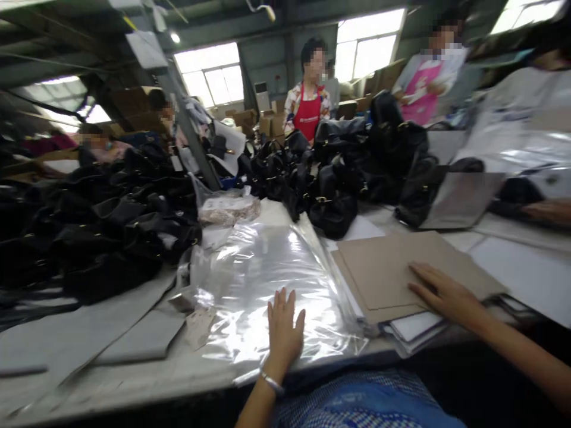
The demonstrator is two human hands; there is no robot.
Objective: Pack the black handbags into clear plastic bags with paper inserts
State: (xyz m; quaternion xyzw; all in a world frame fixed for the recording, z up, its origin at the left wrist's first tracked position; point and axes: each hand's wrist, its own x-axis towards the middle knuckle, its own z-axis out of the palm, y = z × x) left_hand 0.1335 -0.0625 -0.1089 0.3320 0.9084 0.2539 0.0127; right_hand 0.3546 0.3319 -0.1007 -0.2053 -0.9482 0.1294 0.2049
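Note:
My left hand lies flat with spread fingers on a stack of clear plastic bags in front of me. A bracelet circles that wrist. To the right, my right hand rests on brown cardboard sheets, its fingers stretched out and holding nothing. Beneath the cardboard's near edge sits a small pile of flat white pieces with dark edges. A pale tag-like card lies by the left edge of the plastic stack.
Black handbags are heaped on the left, more black bags at the back. Grey sheets lie front left. A metal post rises behind the plastic. Several people stand across the table, one in a red apron; another person's hand is far right.

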